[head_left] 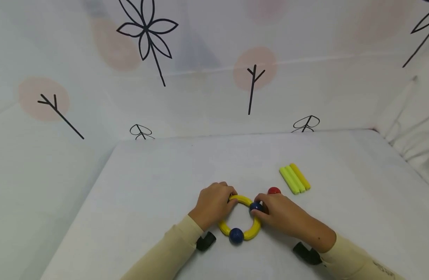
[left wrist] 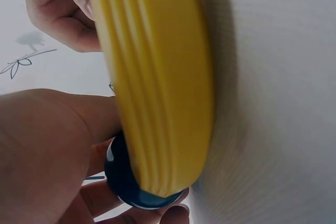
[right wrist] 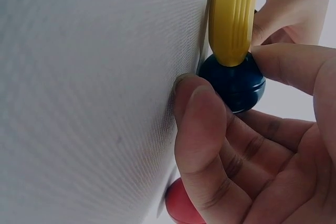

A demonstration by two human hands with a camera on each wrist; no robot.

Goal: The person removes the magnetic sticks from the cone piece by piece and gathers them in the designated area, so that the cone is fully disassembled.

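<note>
A ring of curved yellow pieces (head_left: 252, 232) joined by blue balls lies on the white table in the head view. My left hand (head_left: 214, 204) holds the ring's upper left, its fingers around a blue ball (left wrist: 123, 174) that is hidden in the head view. On the ring's right side my right hand (head_left: 282, 214) pinches another blue ball (right wrist: 236, 82) between thumb and fingers; that ball touches the end of a yellow curved piece (right wrist: 232, 19). At the ring's near side sits a further blue ball (head_left: 236, 236), touched by neither hand.
Just behind the right hand lies a red ball (head_left: 274, 190). Farther back are two yellow-green sticks (head_left: 292, 180) and a yellow stick (head_left: 300, 176), side by side. White cloth walls (head_left: 207, 105) with plant drawings rise at the table's back and sides.
</note>
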